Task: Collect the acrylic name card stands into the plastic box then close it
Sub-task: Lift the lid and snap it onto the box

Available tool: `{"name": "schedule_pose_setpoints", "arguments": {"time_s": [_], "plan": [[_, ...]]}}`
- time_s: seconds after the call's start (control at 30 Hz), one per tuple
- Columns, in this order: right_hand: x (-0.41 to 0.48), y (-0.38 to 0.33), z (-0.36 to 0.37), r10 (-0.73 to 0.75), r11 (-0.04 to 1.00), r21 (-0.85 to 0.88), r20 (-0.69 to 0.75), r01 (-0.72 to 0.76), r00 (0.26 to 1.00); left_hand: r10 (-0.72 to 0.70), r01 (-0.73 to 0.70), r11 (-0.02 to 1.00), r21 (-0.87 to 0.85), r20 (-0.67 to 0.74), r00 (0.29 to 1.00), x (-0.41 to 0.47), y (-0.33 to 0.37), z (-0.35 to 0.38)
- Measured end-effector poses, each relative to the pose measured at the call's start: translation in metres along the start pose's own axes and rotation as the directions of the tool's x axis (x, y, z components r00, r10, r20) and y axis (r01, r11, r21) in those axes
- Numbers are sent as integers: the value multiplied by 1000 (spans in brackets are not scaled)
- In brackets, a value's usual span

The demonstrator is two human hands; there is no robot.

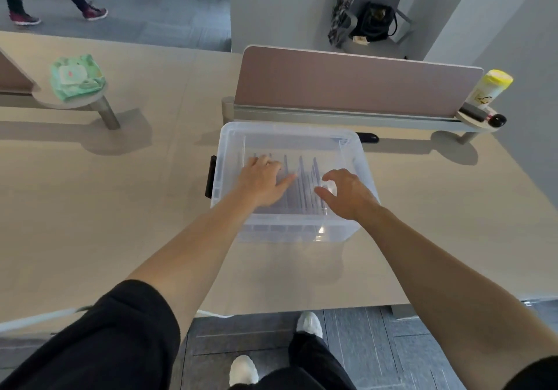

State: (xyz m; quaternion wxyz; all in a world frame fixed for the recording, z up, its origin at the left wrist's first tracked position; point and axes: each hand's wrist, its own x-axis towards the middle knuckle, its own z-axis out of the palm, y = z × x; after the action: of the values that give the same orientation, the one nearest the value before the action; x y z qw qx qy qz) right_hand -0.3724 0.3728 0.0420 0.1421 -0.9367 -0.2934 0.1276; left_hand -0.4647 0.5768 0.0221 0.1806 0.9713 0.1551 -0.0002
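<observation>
A clear plastic box (232, 135) stands on the beige desk, with no lid on it. Several acrylic name card stands (302, 184) stand upright in a row inside it. My left hand (262, 178) reaches into the left part of the box, fingers spread, resting on the tops of the stands. My right hand (347, 193) hovers over the right part of the box with fingers curled and apart, holding nothing that I can see. A black latch (210, 178) hangs on the box's left side, another black latch (367, 138) shows at the far right corner.
A pink desk divider (356, 87) runs right behind the box. A yellow-lidded wipes canister (490, 87) sits on a small shelf at its right end. A green wipes pack (77, 77) lies on a round shelf at the left. A person walks at the far left.
</observation>
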Motion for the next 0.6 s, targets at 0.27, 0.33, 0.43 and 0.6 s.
{"name": "schedule_pose_setpoints", "arguments": {"time_s": [0.27, 0.33, 0.43, 0.6], "plan": [[90, 0, 5, -165, 931, -299, 168, 209, 972, -73, 66, 988, 143, 43, 996, 66, -2, 13], [103, 10, 17, -182, 901, -353, 220, 253, 958, -110, 92, 972, 216, 73, 991, 77, -1, 26], [119, 27, 37, -216, 884, -377, 198, 278, 956, -115, 107, 957, 269, 15, 993, 86, -3, 45], [159, 42, 45, -286, 865, -377, 175, 333, 942, -147, 148, 943, 297, -26, 989, 113, -8, 58]]}}
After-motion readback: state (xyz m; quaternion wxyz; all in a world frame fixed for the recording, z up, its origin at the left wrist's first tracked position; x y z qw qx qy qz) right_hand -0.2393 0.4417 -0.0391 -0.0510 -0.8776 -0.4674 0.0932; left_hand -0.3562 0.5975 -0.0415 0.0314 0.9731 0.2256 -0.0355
